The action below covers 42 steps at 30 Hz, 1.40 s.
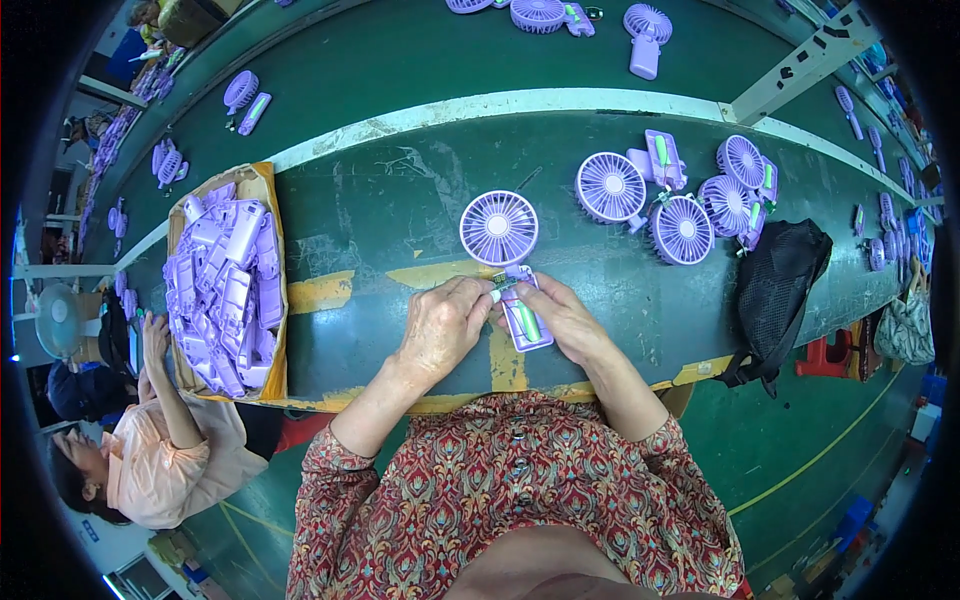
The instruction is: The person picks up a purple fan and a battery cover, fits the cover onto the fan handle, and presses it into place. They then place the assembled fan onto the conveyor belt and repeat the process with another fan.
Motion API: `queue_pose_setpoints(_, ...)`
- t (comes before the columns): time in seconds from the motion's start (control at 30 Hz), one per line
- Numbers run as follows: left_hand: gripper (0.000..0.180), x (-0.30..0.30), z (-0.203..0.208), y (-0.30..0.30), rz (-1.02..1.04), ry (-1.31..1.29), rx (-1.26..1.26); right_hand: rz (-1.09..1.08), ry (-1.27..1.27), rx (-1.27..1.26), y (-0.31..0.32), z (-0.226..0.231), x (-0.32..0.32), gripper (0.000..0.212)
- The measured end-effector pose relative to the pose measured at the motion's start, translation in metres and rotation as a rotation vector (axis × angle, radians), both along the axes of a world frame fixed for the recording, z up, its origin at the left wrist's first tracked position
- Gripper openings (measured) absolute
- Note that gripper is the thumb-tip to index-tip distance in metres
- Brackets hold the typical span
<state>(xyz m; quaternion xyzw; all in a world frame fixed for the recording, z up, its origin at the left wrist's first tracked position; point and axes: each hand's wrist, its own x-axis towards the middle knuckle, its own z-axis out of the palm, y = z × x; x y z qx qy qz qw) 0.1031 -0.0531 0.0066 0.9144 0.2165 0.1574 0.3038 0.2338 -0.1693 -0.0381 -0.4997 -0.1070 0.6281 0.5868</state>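
Observation:
A purple handheld fan [499,228] lies in front of me, its round grille pointing away from my body. Its handle [535,338] is open toward me and shows a green battery cell and thin wires. My right hand [568,318] grips the handle from the right, thumb near its upper end. With bent fingers, my left hand [440,328] pinches at a small green circuit board [505,281] by the neck of the fan. A small white piece shows at the left fingertips; what it is I cannot make out.
A cardboard box [279,290] full of purple handle covers stands at the left. Several more opened fans [611,188] lie at the right, beside a black mesh bag [785,285]. Beyond a white rail [520,100], a green belt carries fans. A co-worker [165,450] sits at the left.

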Motion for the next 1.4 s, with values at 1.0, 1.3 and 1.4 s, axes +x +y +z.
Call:
queue_pose_setpoints(1.0,0.009,0.006,-0.028,-0.010,0.009,-0.036,-0.047,-0.129,0.036,-0.004,-0.004,-0.014,-0.005,0.034)
queue_pose_setpoints(1.3,0.025,0.009,-0.026,-0.012,-0.045,-0.130,-0.020,-0.081,-0.009,0.021,-0.006,-0.016,-0.005,0.035)
queue_pose_setpoints(1.4,0.032,0.007,-0.025,-0.013,-0.119,-0.107,0.100,-0.072,0.051,0.068,-0.010,-0.012,-0.005,0.035)
